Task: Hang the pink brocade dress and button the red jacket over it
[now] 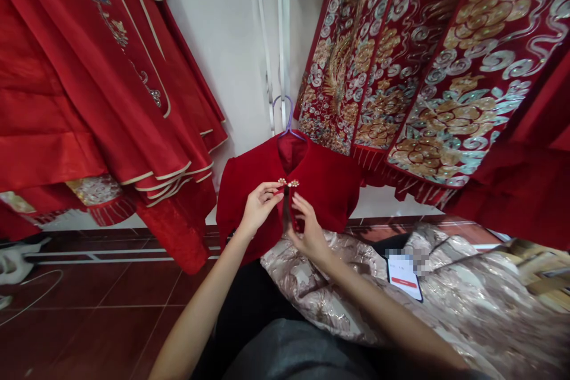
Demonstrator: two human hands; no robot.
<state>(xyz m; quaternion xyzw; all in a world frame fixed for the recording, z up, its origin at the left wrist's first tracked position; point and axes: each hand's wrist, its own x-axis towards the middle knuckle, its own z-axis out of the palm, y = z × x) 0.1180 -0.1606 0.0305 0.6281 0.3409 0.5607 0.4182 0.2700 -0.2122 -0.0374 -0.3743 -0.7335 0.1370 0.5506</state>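
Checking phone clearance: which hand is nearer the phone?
Right. The right hand is up and left of the phone in the picture, by the front of the red jacket; the left hand is farther off, fingertips at the beaded clasp.

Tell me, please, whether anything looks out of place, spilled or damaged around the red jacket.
Only the phone looks a little out of place: it lies screen up on the shiny cloth, lower right of the jacket, among clothing. I see no spill or clear damage.
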